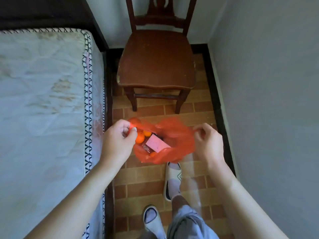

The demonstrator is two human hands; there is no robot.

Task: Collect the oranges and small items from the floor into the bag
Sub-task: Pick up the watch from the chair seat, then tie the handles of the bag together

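Fingers of the left hand [119, 137] curl round a bunched handle of the red plastic bag [174, 138], pinching it at the bag's left edge, while the right hand [208, 142] pinches the thin film at the bag's right edge; between them the two hands hold the mouth of the bag spread wide. Inside the bag, toward its left side and just beside the left hand, lie oranges [140, 138], at least two of them touching one another, with another orange shape low near the front wall of the bag. Next to the oranges, at the middle of the bag, sits a pink box [156, 144], tilted, with a dark item partly hidden behind it; faint marks show on the pink face but no writing on it can be read. A small striped thing lies low in the bag, too small to tell. Beyond the bag stands a brown wooden chair [156, 61] on the brick-patterned floor [146, 176]. Left of the bag runs a mattress [43, 94] with a dark cross-stitched border. Nearer than the bag, a white slipper [172, 180] and a second slipper [151, 219] rest on the floor, and pale trousers cover the right leg.
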